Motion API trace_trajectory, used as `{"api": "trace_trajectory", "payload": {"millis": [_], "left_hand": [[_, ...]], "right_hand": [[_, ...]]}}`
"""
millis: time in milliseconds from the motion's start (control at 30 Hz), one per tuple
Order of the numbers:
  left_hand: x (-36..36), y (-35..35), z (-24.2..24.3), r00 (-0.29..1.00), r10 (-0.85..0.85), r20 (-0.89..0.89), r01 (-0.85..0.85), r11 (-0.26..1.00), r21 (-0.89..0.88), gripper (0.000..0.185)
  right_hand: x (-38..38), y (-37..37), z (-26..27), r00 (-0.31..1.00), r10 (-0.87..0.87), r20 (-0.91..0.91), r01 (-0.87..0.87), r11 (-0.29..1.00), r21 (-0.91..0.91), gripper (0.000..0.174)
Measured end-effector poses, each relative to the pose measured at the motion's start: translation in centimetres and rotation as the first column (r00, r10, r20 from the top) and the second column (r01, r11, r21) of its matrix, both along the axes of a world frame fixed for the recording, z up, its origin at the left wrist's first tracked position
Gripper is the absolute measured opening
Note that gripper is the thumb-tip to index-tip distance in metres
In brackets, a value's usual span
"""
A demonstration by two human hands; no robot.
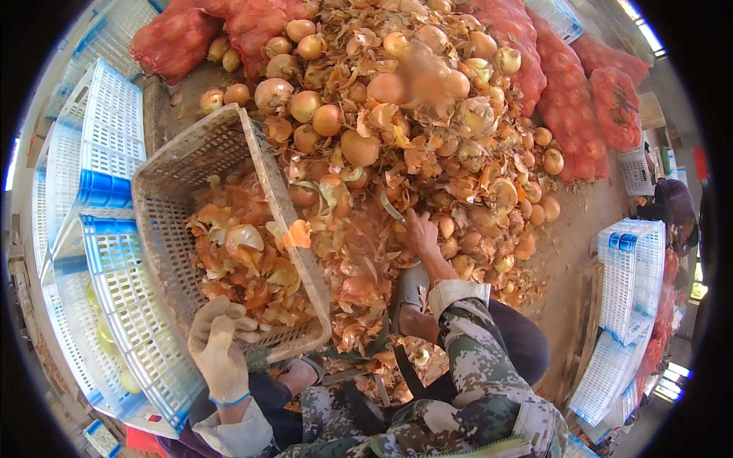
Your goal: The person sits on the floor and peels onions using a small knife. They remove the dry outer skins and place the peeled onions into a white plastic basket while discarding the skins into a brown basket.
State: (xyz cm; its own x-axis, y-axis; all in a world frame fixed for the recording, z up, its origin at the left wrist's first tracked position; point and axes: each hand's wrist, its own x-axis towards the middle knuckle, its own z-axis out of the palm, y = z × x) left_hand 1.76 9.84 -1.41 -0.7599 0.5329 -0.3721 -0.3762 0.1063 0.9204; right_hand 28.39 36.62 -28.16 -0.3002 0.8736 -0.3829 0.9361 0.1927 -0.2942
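My right hand (422, 233), bare, grips a small knife (391, 206) whose short curved blade points up and left over the onion pile (361, 146). Its handle is mostly hidden in my fingers. My left hand (222, 346) wears a pale knitted glove with a blue cuff edge. Its fingers are loosely bent and apart, with nothing visible in them, above the near end of a dirty plastic crate (289, 220). Inside the crate lies a heap of onion skins (246, 252). One orange skin piece (298, 233) rests on the crate's right rim.
White and blue crates (114, 143) stand stacked on the left; one holds pale peeled onions (103, 332). More crates (633, 275) stand on the right beside a wooden pallet (584, 326). Red mesh sacks (564, 97) border the pile. A person (676, 206) is at the far right.
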Motion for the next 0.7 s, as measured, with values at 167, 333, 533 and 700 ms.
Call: {"api": "trace_trajectory", "payload": {"millis": [167,333,533,700], "left_hand": [[0.3,0.4,-0.1,0.993,-0.113,0.027,0.112,0.993,0.042,0.030],[1.1,-1.2,-1.3,0.979,-0.201,-0.021,0.201,0.980,-0.010,0.058],[3.2,-0.2,-1.4,0.842,-0.477,-0.253,0.456,0.879,-0.139,0.105],[3.5,-1.7,0.3,0.914,-0.388,-0.115,0.404,0.894,0.196,0.094]], "right_hand": [[2.2,-5.0,-3.9,0.753,-0.468,-0.462,0.308,0.871,-0.382,0.064],[-3.5,-9.3,4.0,0.162,-0.732,-0.661,0.007,0.671,-0.741,0.062],[-8.4,-12.9,14.7,-0.142,-0.861,-0.489,-0.686,0.442,-0.579,0.066],[-10.5,-17.3,21.2,0.076,-0.790,-0.608,-0.611,0.445,-0.655,0.072]]}}
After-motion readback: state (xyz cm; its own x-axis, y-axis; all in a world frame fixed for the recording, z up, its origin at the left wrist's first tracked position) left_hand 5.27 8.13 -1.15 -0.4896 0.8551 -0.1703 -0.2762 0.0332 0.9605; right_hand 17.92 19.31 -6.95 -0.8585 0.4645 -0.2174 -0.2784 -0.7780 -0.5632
